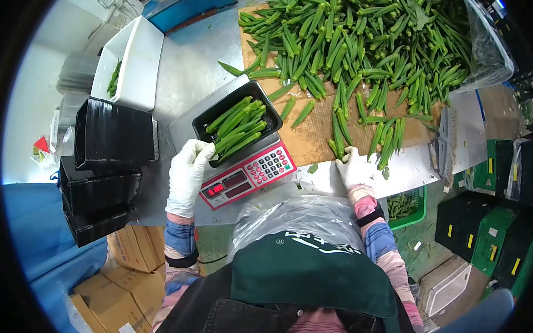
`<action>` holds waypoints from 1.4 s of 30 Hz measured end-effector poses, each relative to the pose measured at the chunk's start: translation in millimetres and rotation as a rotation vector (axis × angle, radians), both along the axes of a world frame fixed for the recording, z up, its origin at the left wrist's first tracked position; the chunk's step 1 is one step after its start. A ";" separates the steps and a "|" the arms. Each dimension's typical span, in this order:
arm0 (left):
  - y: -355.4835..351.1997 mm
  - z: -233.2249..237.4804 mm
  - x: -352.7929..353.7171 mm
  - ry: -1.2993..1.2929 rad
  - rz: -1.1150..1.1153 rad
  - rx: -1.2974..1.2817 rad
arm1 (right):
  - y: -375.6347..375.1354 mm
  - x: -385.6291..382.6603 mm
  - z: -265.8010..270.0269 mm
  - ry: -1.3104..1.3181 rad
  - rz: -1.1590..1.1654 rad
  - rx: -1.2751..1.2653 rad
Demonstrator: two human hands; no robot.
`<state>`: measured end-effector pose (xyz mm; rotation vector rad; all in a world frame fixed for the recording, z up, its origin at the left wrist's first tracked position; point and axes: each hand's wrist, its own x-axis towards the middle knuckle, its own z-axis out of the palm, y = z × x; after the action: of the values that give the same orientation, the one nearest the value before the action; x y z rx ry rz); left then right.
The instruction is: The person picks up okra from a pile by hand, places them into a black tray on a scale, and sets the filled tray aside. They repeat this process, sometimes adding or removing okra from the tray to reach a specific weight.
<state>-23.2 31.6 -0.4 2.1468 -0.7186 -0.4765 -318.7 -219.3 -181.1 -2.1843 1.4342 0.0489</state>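
Note:
A black tray (273, 115) with several okra pods (237, 124) lies on the plate of a red-framed digital scale (248, 176). My left hand (190, 170), in a white glove, is at the tray's lower left corner, its thumb and fingertips pressed together by the okra ends; what is between them, if anything, is too small to name. My right hand (355, 168), also gloved, touches the lower end of an okra pod (337, 146) at the front edge of the brown board (311, 141). A large heap of okra (353, 40) covers the board's far part.
Stacked black trays (112, 134) stand at the left, below a white bin (142, 62) holding some okra. A brush (447, 140) lies at the right. Green crates (492, 233) and a green basket (420, 214) are lower right; cardboard boxes (112, 296) are lower left.

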 end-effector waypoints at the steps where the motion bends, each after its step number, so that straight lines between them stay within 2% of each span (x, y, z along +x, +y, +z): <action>1: 0.2 2.9 -1.5 0.184 0.066 -0.082 | -0.4 -2.1 -1.4 0.015 -0.001 -0.003; 2: -1.1 9.3 -4.4 0.374 0.091 -0.178 | -2.3 -7.3 -4.6 -0.081 -0.034 0.092; 5: -6.8 14.5 -12.4 0.499 0.068 -0.234 | -7.6 -25.3 0.8 -0.370 -0.142 0.418; 7: -17.6 17.3 -28.1 0.580 0.023 -0.274 | -7.9 -37.2 34.4 -0.564 -0.219 0.690; 8: -24.3 19.4 -38.1 0.590 -0.025 -0.270 | -10.5 -46.4 34.0 -0.574 -0.213 0.716; 11: -40.1 0.7 -59.3 0.789 -0.162 -0.222 | -6.2 -62.6 20.7 -0.965 -0.299 0.748; 12: -47.0 -5.0 -69.0 0.837 -0.214 -0.207 | -4.2 -61.1 32.2 -1.147 -0.314 0.822; 15: -70.6 -8.2 -98.5 0.989 -0.377 -0.060 | -7.4 -66.8 62.0 -1.299 -0.460 0.989; 16: -75.4 -33.5 -110.3 1.009 -0.467 -0.144 | -10.2 -70.8 73.6 -1.294 -0.476 1.038; 17: -84.7 -46.2 -123.5 0.980 -0.529 -0.098 | -10.1 -74.5 89.9 -1.285 -0.409 0.994; 18: -101.7 -32.6 -142.3 0.966 -0.609 -0.162 | -9.1 -77.1 109.0 -1.272 -0.336 0.956; 19: -110.0 -50.6 -159.8 0.888 -0.729 -0.114 | -7.3 -76.7 127.3 -1.258 -0.256 0.924; 20: -124.7 -11.2 -165.0 0.587 -0.969 -0.135 | -1.5 -73.5 143.9 -1.156 -0.229 0.761; 21: -131.6 -18.6 -178.6 0.802 -0.936 -0.212 | 6.4 -67.8 167.4 -0.986 -0.264 0.590; 22: -138.5 -25.8 -192.3 1.017 -0.894 -0.284 | 10.4 -65.3 191.7 -0.915 -0.211 0.586; 23: -140.5 -23.0 -188.1 1.063 -0.833 -0.342 | 14.6 -62.8 204.5 -0.846 -0.160 0.580; 25: -145.2 -18.2 -173.5 1.156 -0.713 -0.459 | 21.1 -68.3 189.7 -0.797 -0.207 0.590; 26: -142.9 -12.2 -163.2 0.989 -0.705 -0.522 | 20.3 -69.7 181.1 -0.754 -0.148 0.626; 29: -132.6 -2.5 -139.3 0.646 -0.806 -0.236 | 34.0 -54.6 154.5 -0.839 -0.042 0.793; 31: -115.0 9.8 -122.3 0.814 -0.622 -0.279 | 47.3 -35.2 159.1 -0.923 -0.070 0.946; 33: -98.1 15.8 -99.9 0.828 -0.392 -0.324 | 49.6 -29.2 167.1 -0.636 0.061 1.017; 35: -88.0 -1.5 -67.5 0.620 -0.182 -0.624 | 55.0 -28.9 159.4 -0.624 0.059 0.993; 37: -75.9 -2.2 -37.3 0.503 0.072 -0.653 | 52.1 -30.6 151.8 -0.613 0.000 0.971; 39: -62.4 -30.1 -5.8 0.209 0.173 -0.498 | 47.3 -32.7 139.9 -0.659 -0.063 0.911; 40: -46.1 -44.2 13.1 -0.322 0.092 -0.053 | 45.1 -34.3 134.3 -0.695 -0.089 0.878; 42: -29.0 -54.1 23.2 -0.581 0.122 0.028 | 40.0 -35.4 132.1 -0.694 -0.144 0.810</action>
<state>0.0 2.6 -54.5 2.3561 -0.8835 0.2207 -354.1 -179.3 -49.0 -1.2456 0.9249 -0.1430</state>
